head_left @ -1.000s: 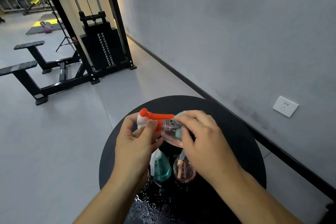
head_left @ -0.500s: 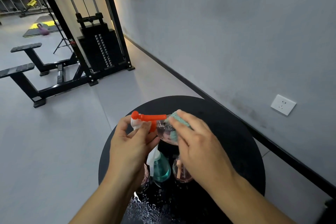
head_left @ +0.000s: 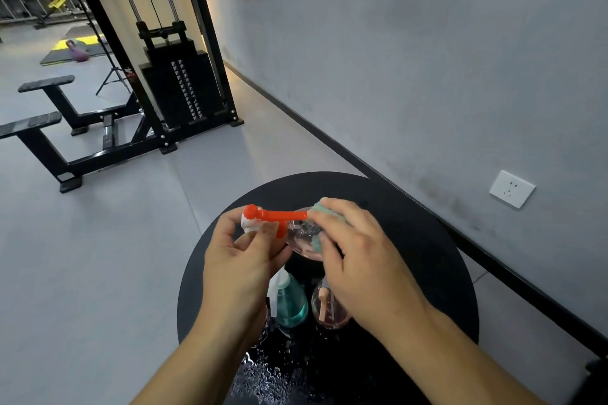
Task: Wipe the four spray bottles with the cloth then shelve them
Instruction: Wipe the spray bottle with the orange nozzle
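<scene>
Wiping a spray bottle over the round table

The left hand (head_left: 243,268) grips the bottle (head_left: 297,235) by its red sprayer; the right hand (head_left: 358,260) presses a cloth (head_left: 324,209) against it.

Round black table (head_left: 411,240) sits under your hands, water drops (head_left: 263,375) on its near part. Cable weight machine (head_left: 177,85) stands far ahead-left of your left hand, black benches (head_left: 46,121) left of it. Wall socket (head_left: 511,189) is right of your right hand. Purple kettlebell (head_left: 78,51) lies far left.
</scene>
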A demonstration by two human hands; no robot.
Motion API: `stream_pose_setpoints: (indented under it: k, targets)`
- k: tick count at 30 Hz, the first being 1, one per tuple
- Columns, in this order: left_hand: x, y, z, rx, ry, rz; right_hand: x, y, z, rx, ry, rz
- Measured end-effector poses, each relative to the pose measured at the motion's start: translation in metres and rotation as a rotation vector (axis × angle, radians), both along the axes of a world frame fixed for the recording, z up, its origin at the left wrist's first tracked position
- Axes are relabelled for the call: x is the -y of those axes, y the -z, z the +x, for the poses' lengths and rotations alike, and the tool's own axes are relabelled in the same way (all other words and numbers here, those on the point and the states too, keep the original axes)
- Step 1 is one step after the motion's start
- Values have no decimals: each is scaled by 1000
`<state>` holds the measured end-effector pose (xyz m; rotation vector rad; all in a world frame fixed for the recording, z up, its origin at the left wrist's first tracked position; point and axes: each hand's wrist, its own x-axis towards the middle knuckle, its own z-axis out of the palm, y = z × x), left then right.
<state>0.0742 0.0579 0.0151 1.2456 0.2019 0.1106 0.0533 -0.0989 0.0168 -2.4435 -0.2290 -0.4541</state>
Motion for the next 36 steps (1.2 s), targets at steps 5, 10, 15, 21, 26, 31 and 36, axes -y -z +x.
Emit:
stream_pose_setpoints:
  k: [5, 10, 15, 21, 26, 31, 36]
  targets:
    - [-3, -13, 0, -12, -12, -91, 2, 3, 2, 2, 7, 28]
    - [-2, -12, 0, -28, -25, -98, 11, 3, 7, -17, 93, 169]
    - [-3, -15, 1, -40, -20, -120, 2, 3, 2, 25, -27, 50]
    - [-4, -17, 0, -38, -41, -133, 15, 1, 8, -27, 116, 251]
    - [-4, -15, 0, -45, -26, -126, 1, 3, 2, -2, -16, 137]
    - [-5, -17, 2, -34, -43, -145, 17, 1, 11, -47, 162, 315]
    - [-4, -12, 2, -38, -29, -95, 6, 1, 2, -25, 20, 218]
